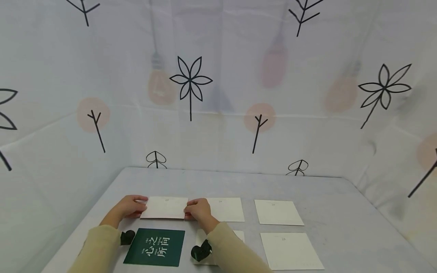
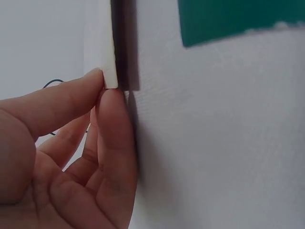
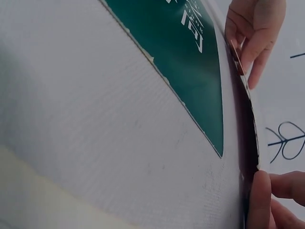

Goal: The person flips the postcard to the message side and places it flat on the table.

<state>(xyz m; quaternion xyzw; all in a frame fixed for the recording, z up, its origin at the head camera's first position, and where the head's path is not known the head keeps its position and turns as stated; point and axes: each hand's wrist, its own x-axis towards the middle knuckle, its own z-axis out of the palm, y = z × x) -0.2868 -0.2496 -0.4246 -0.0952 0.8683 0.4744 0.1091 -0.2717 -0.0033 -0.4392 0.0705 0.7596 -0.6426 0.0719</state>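
In the head view, a cream-white card (image 1: 164, 207) with a small printed mark near its far edge is held between both hands. My left hand (image 1: 129, 206) pinches its left edge, thumb on one face and fingers on the other, as the left wrist view shows. At the opposite edge, my right hand (image 1: 199, 212) pinches the card too. The near edge stands off the tabletop, with a dark underside or shadow below it in the right wrist view. Closer to me lies a green card (image 1: 153, 248) with white Chinese characters, touched by neither hand.
Several other cream cards lie flat: one right of my right hand (image 1: 227, 209), a far-right card (image 1: 278, 212), a near-right card (image 1: 290, 251), and one partly under my right forearm. A patterned white curtain (image 1: 218, 144) borders the white table (image 1: 317, 197).
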